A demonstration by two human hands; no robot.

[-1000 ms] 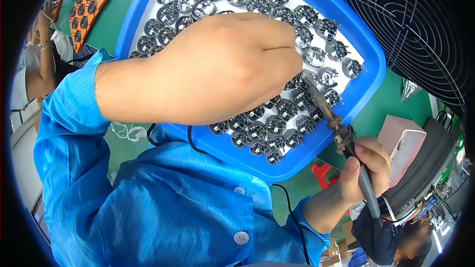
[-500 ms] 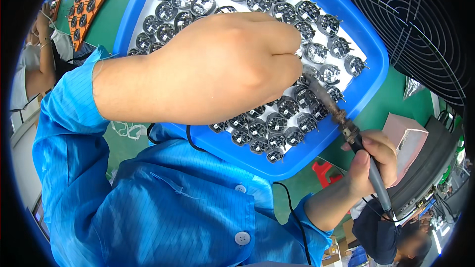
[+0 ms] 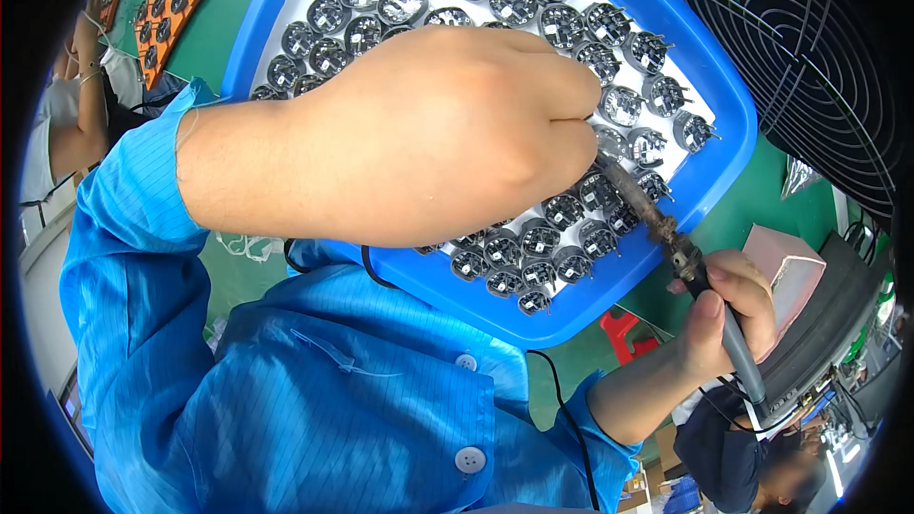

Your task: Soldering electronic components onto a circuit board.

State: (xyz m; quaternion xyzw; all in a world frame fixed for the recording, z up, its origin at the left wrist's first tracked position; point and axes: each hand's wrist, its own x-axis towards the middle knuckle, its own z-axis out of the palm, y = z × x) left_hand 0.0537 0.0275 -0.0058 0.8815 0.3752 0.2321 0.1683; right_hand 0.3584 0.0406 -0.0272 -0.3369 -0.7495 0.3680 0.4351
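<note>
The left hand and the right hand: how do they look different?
The left hand is over the tray; the right hand is past its rim. The left hand looks bigger in this view than the right hand. The left hand's grip is hidden; the right hand plainly holds the iron. Both are bare, with blue sleeves.

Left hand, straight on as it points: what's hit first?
Likely the round modules just right of the left hand, with the end of the soldering iron close by. Height is unclear; it might pass above them.
</note>
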